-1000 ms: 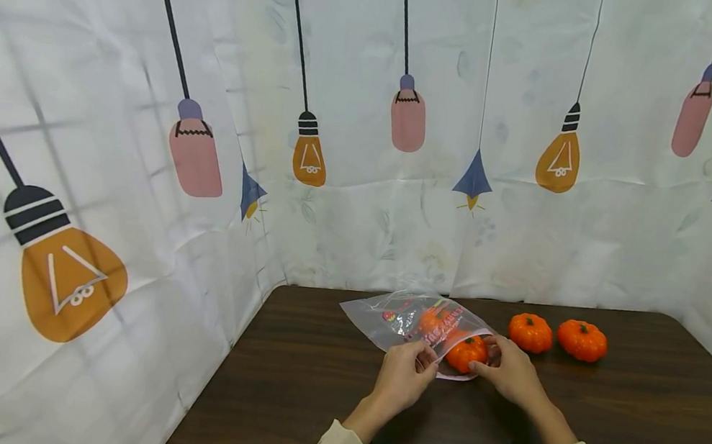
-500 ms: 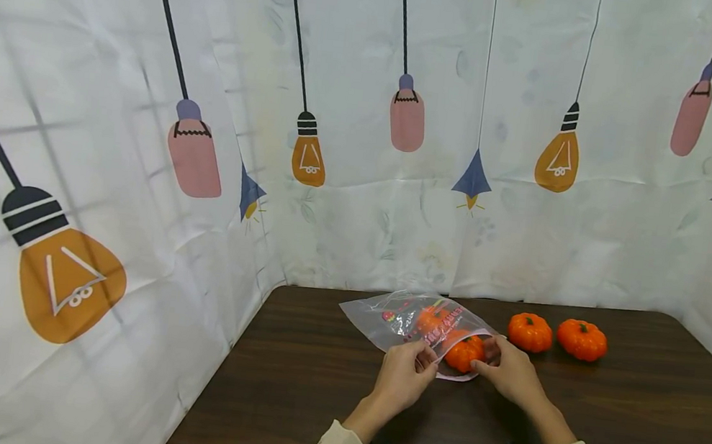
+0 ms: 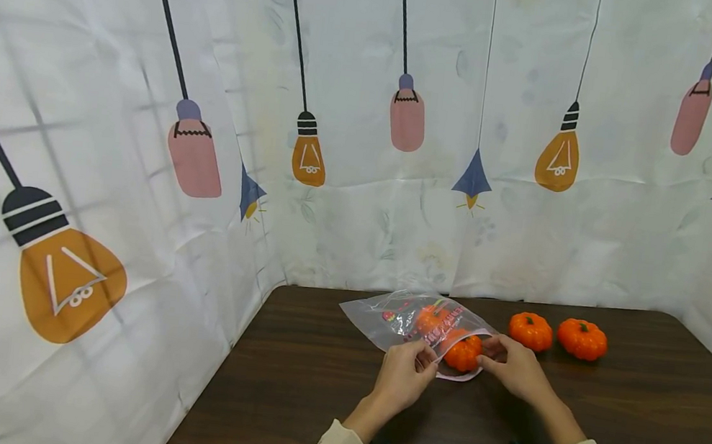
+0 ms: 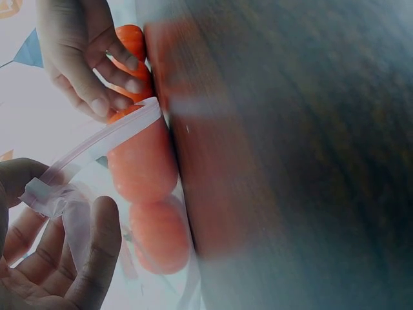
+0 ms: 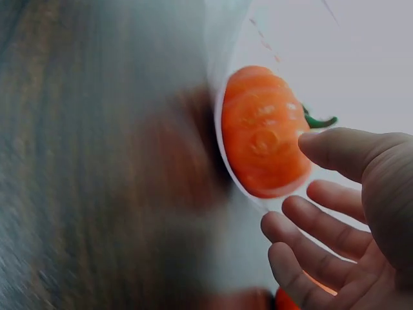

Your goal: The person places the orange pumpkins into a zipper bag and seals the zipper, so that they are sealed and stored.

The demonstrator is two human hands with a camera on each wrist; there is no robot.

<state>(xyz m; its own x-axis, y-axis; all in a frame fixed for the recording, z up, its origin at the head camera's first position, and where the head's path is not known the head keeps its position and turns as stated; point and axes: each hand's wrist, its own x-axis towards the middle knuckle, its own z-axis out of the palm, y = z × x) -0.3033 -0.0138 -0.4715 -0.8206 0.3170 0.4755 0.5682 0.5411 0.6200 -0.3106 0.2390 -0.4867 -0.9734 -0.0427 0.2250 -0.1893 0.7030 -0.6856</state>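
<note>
A clear plastic bag [image 3: 372,318] with pink print lies on the table, its pale-rimmed mouth facing right. One small orange pumpkin [image 3: 463,353] sits just within the mouth; another pumpkin [image 3: 432,319] shows through the plastic deeper inside. My left hand [image 3: 403,375] pinches the upper rim of the mouth and holds it raised, as the left wrist view also shows. Beside the mouth, my right hand [image 3: 515,369] has its fingers spread and loosely bent. In the right wrist view its thumb tip is at the nearer pumpkin's edge; whether it touches is unclear.
Two more orange pumpkins, a left one [image 3: 530,332] and a right one [image 3: 582,340], stand side by side behind my right hand. The dark wooden table [image 3: 299,390] ends at a white curtain [image 3: 354,236] printed with lamps.
My right hand has drawn back slightly to the right, its thumb and fingers coming away from the pumpkin at the bag's mouth. My left hand and the bag stay put.
</note>
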